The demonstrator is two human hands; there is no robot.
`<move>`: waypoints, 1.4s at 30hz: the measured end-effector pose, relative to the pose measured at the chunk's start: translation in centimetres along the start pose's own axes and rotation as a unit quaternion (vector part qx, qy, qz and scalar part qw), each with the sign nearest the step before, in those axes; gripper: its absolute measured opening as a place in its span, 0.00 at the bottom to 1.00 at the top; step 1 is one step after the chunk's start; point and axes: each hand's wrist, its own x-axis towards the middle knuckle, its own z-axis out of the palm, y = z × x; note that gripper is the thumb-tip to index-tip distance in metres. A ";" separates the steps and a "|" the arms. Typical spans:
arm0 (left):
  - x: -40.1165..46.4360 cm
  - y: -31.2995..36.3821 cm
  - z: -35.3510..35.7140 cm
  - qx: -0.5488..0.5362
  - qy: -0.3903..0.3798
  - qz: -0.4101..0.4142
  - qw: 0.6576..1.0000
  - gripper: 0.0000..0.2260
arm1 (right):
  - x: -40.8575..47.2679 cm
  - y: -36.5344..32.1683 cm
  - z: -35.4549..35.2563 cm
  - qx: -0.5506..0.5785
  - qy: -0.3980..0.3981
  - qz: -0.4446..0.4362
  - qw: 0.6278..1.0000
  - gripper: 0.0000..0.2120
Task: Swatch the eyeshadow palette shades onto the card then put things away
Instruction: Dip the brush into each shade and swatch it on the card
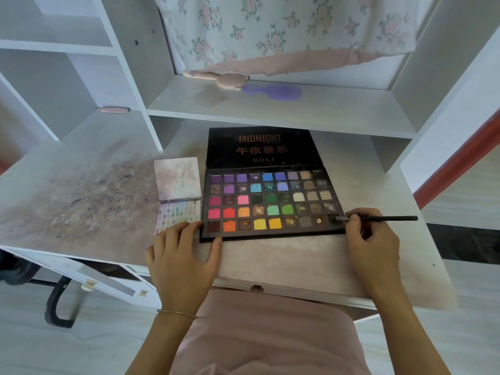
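A large black eyeshadow palette [272,204] lies open on the desk, its lid [261,147] tilted back with "MIDNIGHT" printed on it. My right hand [370,239] pinches a thin black brush [384,218], whose tip rests in the dark pan at the palette's bottom right corner. My left hand [181,253] rests on the desk, fingers touching the palette's front left corner. To the left of the palette lies the swatch card [177,213] with rows of pale colour marks, partly under a small stained pinkish square [178,177].
The desk top [81,190] is stained on the left. A shelf above holds a purple hairbrush [273,92] and a pink fabric piece [216,78]. A floral curtain hangs behind. An open drawer [108,277] sits at the lower left. A pink cushion covers my lap.
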 end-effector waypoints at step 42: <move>-0.3 -4.6 0.2 -0.048 0.077 0.091 0.992 0.12 | -4.2 -7.7 13.9 0.068 -0.250 -0.110 0.960 0.08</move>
